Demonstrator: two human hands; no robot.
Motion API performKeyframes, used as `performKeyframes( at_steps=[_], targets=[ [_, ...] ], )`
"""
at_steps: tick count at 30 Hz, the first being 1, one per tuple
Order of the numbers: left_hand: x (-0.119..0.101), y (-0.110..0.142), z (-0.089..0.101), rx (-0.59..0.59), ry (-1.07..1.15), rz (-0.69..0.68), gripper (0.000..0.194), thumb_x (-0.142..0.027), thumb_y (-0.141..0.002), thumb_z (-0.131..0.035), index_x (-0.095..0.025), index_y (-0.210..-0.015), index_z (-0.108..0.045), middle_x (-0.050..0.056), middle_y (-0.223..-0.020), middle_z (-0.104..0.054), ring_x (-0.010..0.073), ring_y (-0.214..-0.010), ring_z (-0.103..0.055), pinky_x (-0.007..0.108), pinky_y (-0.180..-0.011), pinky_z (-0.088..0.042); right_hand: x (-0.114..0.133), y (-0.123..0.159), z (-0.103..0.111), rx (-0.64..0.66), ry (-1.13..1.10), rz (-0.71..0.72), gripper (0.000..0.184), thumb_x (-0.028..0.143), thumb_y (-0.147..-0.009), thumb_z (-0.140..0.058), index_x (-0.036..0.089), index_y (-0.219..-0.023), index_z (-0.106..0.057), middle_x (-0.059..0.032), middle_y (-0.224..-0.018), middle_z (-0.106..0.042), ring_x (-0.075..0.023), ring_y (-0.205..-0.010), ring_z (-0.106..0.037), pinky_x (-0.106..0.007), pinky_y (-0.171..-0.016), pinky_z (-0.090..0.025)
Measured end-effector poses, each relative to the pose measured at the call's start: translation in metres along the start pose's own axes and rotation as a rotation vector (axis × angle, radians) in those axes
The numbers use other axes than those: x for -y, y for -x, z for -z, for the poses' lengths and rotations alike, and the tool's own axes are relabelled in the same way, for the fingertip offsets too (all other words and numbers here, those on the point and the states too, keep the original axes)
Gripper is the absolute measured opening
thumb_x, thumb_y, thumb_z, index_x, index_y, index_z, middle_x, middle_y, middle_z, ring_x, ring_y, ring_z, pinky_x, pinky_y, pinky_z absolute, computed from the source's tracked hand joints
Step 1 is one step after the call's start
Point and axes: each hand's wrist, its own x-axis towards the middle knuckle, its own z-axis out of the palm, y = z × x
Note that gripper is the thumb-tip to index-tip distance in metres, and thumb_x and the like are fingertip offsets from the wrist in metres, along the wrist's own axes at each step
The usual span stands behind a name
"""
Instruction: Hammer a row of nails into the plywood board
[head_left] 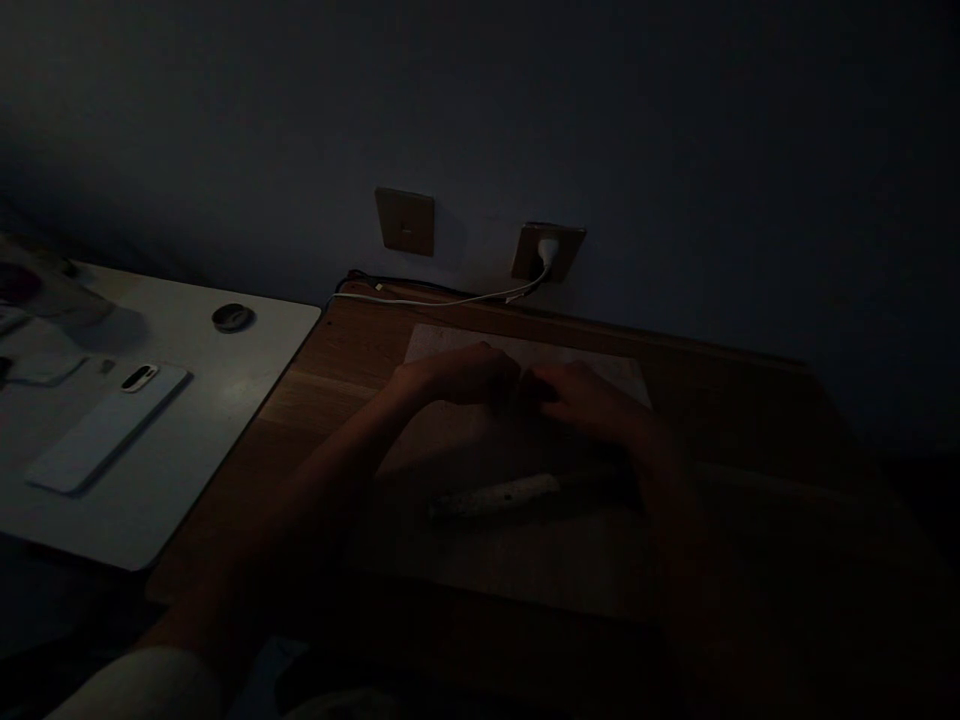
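The picture is very dark. My left hand point(480, 374) and my right hand point(574, 395) are close together above the far part of a pale rectangular board point(450, 545). Fingers of both hands are curled inward, closed around something small and pale between them that I cannot make out. On the board nearer to me lies a long, thin object with a light, dark-spotted handle point(502, 495). It looks like a knife, and its right end passes into shadow by my right forearm.
The board rests on a wooden table point(322, 385) against a wall. A white table point(217, 390) adjoins on the left, bearing a phone point(109, 430) and a small round dark object point(232, 318). A white cable point(450, 300) runs from a wall socket point(531, 250) along the back edge.
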Motion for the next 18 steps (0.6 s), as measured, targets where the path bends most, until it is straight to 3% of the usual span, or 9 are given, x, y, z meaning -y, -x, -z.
performKeyframes(
  at_steps=[4, 12, 18],
  targets=[
    [0.0028, 0.0004, -0.0013, -0.019, 0.020, -0.001, 0.026, -0.004, -0.092, -0.063, -0.018, -0.109, -0.076, 0.004, -0.107, -0.082, 0.0161, -0.092, -0.075, 0.023, -0.076, -0.049, 0.0013, -0.0016, -0.0032, -0.002, 0.044, 0.012, 0.028, 0.001, -0.085, -0.064, 0.015, -0.107, -0.075, -0.0113, -0.111, -0.081, -0.0252, -0.100, -0.075, -0.031, -0.084, -0.049],
    [0.0060, -0.0008, -0.0016, -0.001, -0.111, 0.007, 0.021, -0.011, -0.097, -0.063, -0.017, -0.107, -0.080, 0.008, -0.110, -0.083, 0.0198, -0.094, -0.077, 0.026, -0.077, -0.050, 0.0023, -0.0053, -0.0081, 0.013, 0.028, 0.040, 0.024, 0.004, -0.087, -0.065, 0.016, -0.103, -0.076, -0.0123, -0.111, -0.082, -0.0263, -0.102, -0.075, -0.033, -0.087, -0.051],
    [0.0092, -0.0048, -0.0044, -0.001, -0.201, 0.003, 0.025, -0.006, -0.092, -0.061, -0.019, -0.096, -0.082, 0.008, -0.105, -0.083, 0.0219, -0.092, -0.077, 0.028, -0.077, -0.050, 0.0055, -0.0063, -0.0079, 0.013, 0.028, 0.036, 0.020, 0.004, -0.086, -0.066, 0.018, -0.097, -0.076, -0.0116, -0.108, -0.082, -0.0263, -0.101, -0.075, -0.033, -0.086, -0.051]
  ],
)
